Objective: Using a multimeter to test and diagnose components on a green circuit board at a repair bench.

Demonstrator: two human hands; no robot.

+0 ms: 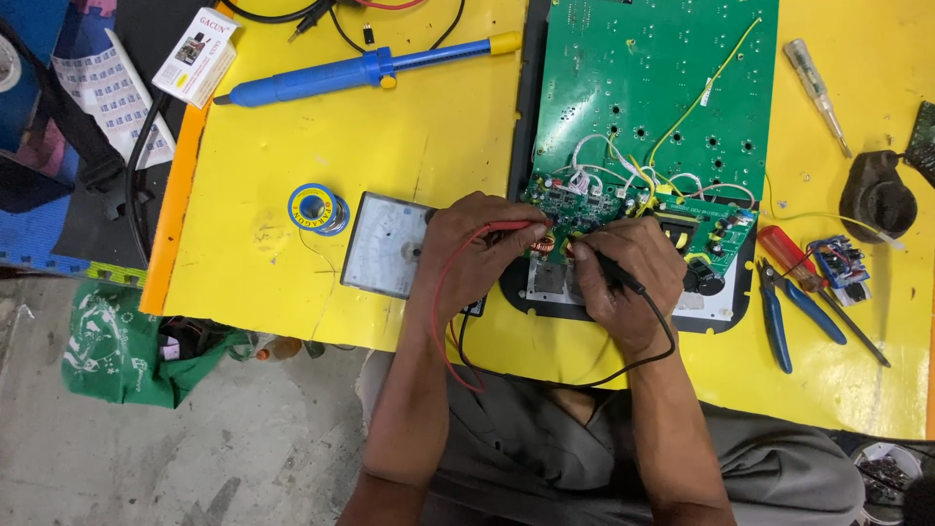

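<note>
Both your hands work close together at the near edge of the yellow tabletop: your left hand pinches the red probe, your right hand grips the black probe, tips on the small green circuit board. Left of your left hand lies a grey square meter, then a solder spool. Blue-handled pliers crowd the right; open tabletop lies beyond the spool.

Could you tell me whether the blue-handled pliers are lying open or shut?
Open: the blue-handled pliers lie flat on the yellow table, handles spread apart.
</note>
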